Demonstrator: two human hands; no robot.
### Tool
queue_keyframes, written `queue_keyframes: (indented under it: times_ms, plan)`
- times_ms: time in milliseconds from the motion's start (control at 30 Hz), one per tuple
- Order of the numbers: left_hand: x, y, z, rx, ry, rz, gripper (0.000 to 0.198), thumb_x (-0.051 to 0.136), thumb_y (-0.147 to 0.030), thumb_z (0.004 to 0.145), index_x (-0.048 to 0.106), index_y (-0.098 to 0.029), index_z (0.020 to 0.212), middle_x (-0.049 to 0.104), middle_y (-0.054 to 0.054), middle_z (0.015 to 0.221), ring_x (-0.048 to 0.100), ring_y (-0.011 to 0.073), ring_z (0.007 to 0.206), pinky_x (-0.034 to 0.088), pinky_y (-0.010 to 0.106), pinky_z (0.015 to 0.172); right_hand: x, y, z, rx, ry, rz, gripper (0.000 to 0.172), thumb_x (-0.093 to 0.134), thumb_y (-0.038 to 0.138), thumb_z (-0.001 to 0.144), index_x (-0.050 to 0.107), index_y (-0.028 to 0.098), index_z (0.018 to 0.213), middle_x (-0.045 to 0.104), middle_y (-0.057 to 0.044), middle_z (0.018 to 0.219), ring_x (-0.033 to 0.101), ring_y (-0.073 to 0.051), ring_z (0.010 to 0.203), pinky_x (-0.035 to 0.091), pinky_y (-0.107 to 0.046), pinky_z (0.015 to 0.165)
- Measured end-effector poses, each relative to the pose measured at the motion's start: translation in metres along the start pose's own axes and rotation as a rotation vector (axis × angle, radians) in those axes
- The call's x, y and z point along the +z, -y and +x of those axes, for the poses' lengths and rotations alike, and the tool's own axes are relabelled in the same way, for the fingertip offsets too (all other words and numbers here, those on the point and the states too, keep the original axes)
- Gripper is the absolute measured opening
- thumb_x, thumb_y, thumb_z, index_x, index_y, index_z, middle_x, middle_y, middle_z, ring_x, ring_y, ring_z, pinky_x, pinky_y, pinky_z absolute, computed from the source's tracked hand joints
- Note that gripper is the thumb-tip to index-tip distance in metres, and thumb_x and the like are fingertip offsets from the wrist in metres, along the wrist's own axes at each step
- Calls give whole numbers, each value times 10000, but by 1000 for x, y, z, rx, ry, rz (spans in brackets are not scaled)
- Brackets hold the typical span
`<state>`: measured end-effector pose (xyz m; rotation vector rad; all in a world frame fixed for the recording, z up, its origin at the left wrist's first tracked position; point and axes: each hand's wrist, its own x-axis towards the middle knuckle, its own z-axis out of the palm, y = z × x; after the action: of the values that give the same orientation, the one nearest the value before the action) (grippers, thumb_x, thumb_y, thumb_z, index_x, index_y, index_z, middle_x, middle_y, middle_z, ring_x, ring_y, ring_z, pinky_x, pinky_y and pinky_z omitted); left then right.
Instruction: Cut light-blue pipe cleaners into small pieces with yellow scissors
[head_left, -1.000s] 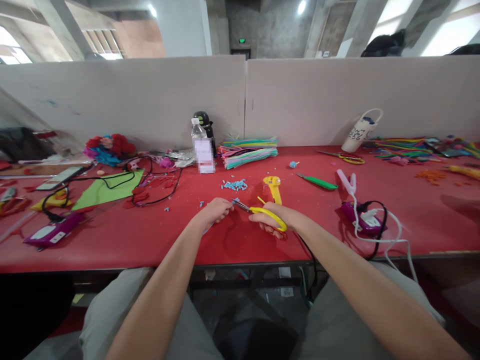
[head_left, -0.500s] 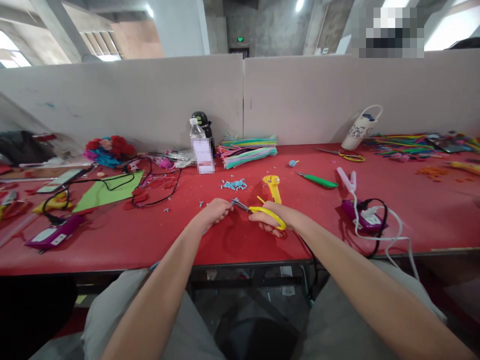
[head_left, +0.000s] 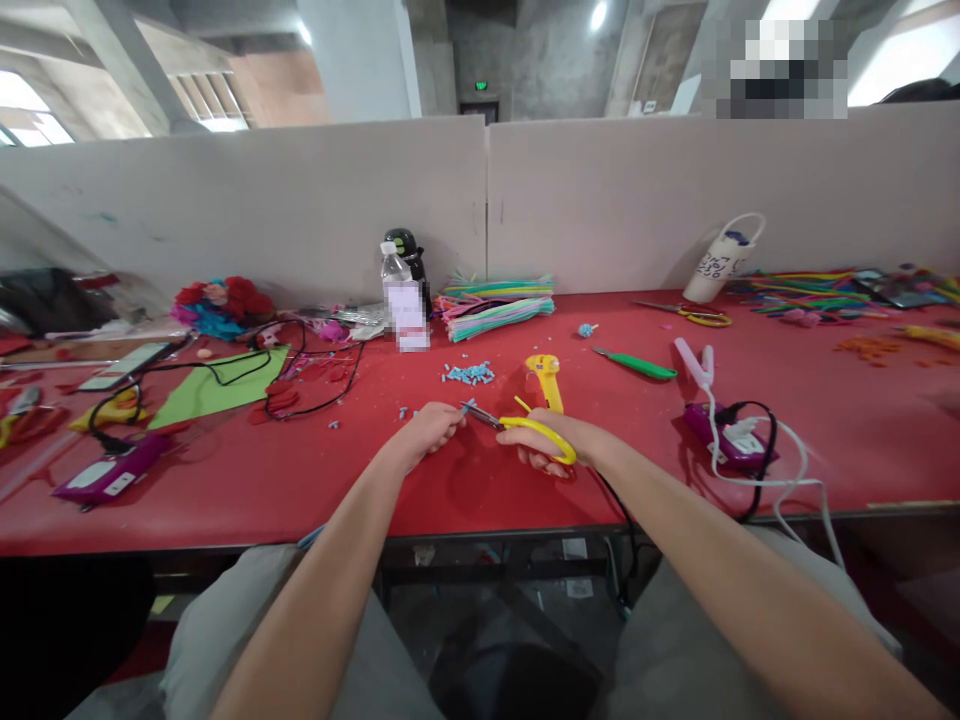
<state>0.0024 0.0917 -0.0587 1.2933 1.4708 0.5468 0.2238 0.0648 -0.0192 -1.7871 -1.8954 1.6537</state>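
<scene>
My right hand (head_left: 556,443) is closed round the yellow handles of a pair of scissors (head_left: 525,426), whose blades point left. My left hand (head_left: 429,428) is pinched on a thin blue pipe cleaner (head_left: 468,407), with its tip between the scissor blades. Both hands hover just above the red table (head_left: 465,490) near its front edge. Several small blue cut pieces (head_left: 469,373) lie on the table just beyond my hands.
A yellow tool (head_left: 545,376), a green-handled tool (head_left: 636,365), a stack of pipe cleaners (head_left: 495,303), a water bottle (head_left: 403,300) and a purple glue gun (head_left: 731,438) with white cable surround the hands. Green paper (head_left: 217,385), black cable and paper flowers (head_left: 217,301) lie left.
The hands stay almost in place; the view has shifted slightly. The scissors remain at the blue pipe cleaner's tip.
</scene>
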Motion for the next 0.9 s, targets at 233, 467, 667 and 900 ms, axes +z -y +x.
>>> queue_keyframes:
  times_ms: [233, 467, 667, 900]
  plan:
    - [2, -3, -5, 44, -18, -15, 243, 592, -386, 786, 545, -168, 689, 318, -83, 517, 230, 46, 380, 137, 226, 409, -6, -9, 3, -58, 59, 27, 615, 537, 766, 773, 560, 164, 652, 482, 38, 438, 467, -102, 288, 356, -218, 283]
    - [1, 2, -1, 41, -10, -19, 230, 594, -386, 771, 549, -175, 695, 314, -82, 524, 225, 50, 382, 130, 230, 413, -5, -3, -1, -68, 44, -9, 482, 568, 608, 839, 530, 172, 637, 476, 48, 421, 451, -92, 277, 358, -205, 291]
    - [0, 2, 0, 29, -14, -30, 226, 586, -387, 776, 549, -175, 704, 319, -84, 524, 221, 48, 376, 129, 230, 412, 2, 6, -8, -45, 0, -63, 381, 535, 338, 892, 461, 184, 552, 422, 57, 361, 432, -94, 246, 335, -195, 294]
    - [-1, 1, -2, 29, -3, -48, 264, 613, -424, 761, 558, -169, 713, 326, -87, 522, 230, 47, 383, 135, 227, 417, 4, 14, -12, -12, -29, -104, 352, 538, 269, 876, 459, 184, 544, 414, 58, 341, 426, -97, 224, 313, -192, 275]
